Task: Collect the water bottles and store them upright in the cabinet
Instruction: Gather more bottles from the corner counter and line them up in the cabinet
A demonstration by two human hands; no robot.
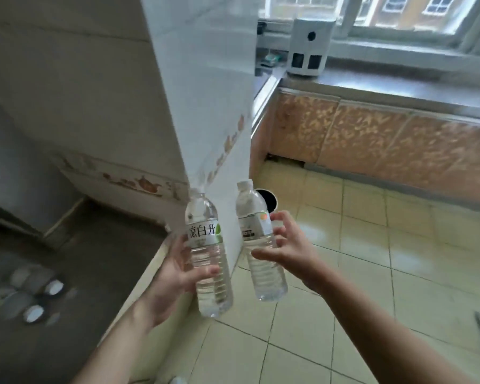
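Clear plastic marks both water bottles, held side by side in the lower middle of the frame, above the floor (372, 245) of pale yellow-green tiles. The left bottle (209, 253) stands close to upright, its long axis running nearly straight up the frame with the cap end toward the top and the base leaning slightly to the right. It carries a white label with dark characters and a green leaf. The left hand (175, 275) grips it from the left side, fingers wrapped behind the body and the thumb pressed across the front below the label.

The right bottle (258, 242) lies just beside the first without touching it. Its white cap points up and a little to the left, so its long axis tilts, with the base swung toward the lower right. The right hand (286, 250) holds it from the right, fingers curled around the label area and the thumb stretched across the ribbed part below. Both bottles look full or nearly full of water.

Behind them a white tiled wall corner (205, 92) runs up the centre of the frame. A dark round opening (268, 200) shows on the floor just behind the right bottle. In the upper right, a steel counter (385, 87) sits over cabinet doors (372, 139) with an orange mottled pattern, and a grey boxy appliance (308, 48) stands on it below the window (399, 12). At the lower left lies a pair of grey slippers (28, 295) on a dark floor.
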